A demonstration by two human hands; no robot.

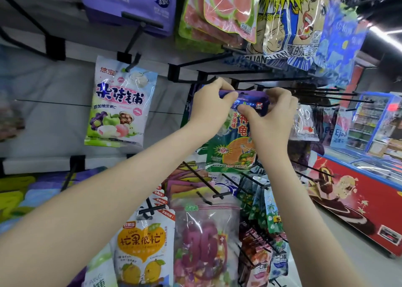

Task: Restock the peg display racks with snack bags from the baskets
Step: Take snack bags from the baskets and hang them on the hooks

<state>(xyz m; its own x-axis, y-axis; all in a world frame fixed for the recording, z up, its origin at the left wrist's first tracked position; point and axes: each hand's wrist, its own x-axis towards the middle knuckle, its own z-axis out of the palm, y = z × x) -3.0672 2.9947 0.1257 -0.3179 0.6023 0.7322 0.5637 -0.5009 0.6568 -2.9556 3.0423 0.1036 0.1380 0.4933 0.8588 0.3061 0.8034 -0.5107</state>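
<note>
1. I have both hands up at the middle row of the rack. My left hand [212,104] pinches the top left corner of the turtle bag [235,147]. My right hand [270,115] pinches the top right, fingers curled over the edge and thumb pressed on the front.
2. The bag hangs flat from my fingers, its purple top strip just under the black pegs [272,79]. I cannot tell whether its hole is on a peg.
3. To the left, the grey back panel [169,104] is bare between my bag and the white candy bag [120,104], which hangs alone on its hook.
4. To the right, thin bare pegs [339,96] fan outward just beside my right hand.
5. Above, the guava bags [226,10] and the yellow comic bags [289,19] hang low, their bottom edges close over the pegs.
6. My bag is glossy plastic film, green and orange below the purple strip, with crinkled edges. The pegs are straight, thin, dark metal rods.
7. Below my arms the pegs are packed. The mango bag [141,243] hangs beside a clear zip bag [202,243] that holds purple and pink sweets.
8. At the far right stands a red freezer chest [359,199] with a glass top; I cannot make out what is in it.
</note>
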